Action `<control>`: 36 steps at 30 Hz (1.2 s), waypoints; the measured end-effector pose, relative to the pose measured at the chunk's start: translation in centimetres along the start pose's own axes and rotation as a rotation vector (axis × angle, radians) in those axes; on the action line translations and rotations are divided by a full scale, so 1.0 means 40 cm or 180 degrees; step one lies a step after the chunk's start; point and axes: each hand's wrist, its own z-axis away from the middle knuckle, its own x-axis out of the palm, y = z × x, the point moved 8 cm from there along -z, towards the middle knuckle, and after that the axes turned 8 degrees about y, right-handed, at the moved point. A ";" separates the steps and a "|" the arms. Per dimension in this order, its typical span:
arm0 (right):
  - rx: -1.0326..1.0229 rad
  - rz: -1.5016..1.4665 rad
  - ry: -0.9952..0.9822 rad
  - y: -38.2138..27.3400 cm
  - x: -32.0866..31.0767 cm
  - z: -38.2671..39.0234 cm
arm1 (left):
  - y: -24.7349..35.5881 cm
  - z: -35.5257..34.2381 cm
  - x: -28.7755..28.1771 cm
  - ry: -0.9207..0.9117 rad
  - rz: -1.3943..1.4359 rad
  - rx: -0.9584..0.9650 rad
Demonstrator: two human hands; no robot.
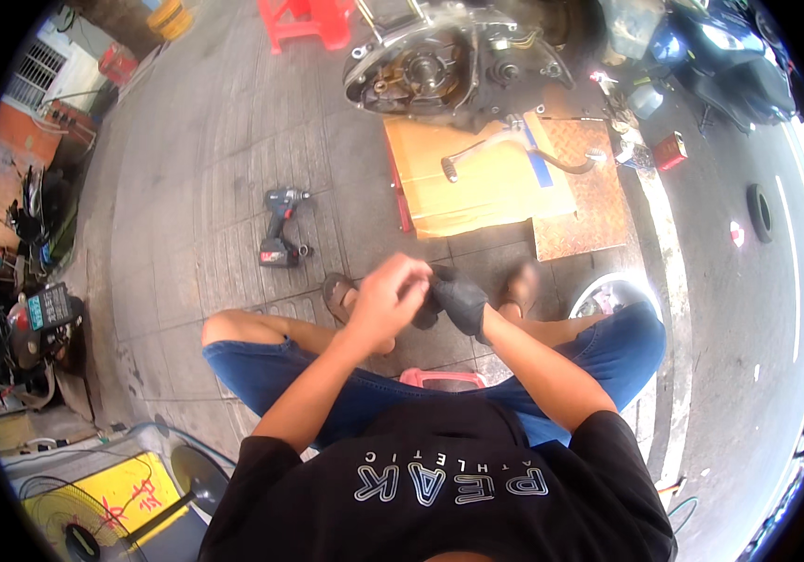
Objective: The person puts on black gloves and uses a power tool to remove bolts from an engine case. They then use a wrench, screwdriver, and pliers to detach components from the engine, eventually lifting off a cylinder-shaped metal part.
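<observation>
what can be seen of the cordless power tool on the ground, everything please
The cordless power tool looks like dark plastic with red accents on its handle and battery. It lies on its side on the grey paving, left of the feet, nose pointing right, battery toward the picture's bottom. A small round piece sits by the battery; whether attached is unclear. Only the paving clearly touches it.

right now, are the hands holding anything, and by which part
It cannot be told: the bare left hand is beside the black-gloved right hand, where overlap and blur hide any hold.
</observation>
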 end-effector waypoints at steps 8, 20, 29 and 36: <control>0.0016 -0.1243 0.0258 0.035 -0.029 -0.007 | -0.063 0.000 0.097 0.0163 -0.0314 0.0618; -0.2212 0.1992 0.0994 -0.076 0.000 0.008 | -0.370 -0.042 0.122 -0.1159 0.1049 -0.1823; -0.2349 0.2496 0.0321 -0.041 0.098 0.021 | -0.513 0.072 0.112 0.0401 0.3668 -0.2107; -0.2018 0.2832 -0.0335 -0.012 0.148 0.013 | -0.356 0.137 0.130 0.0208 0.3115 -0.2885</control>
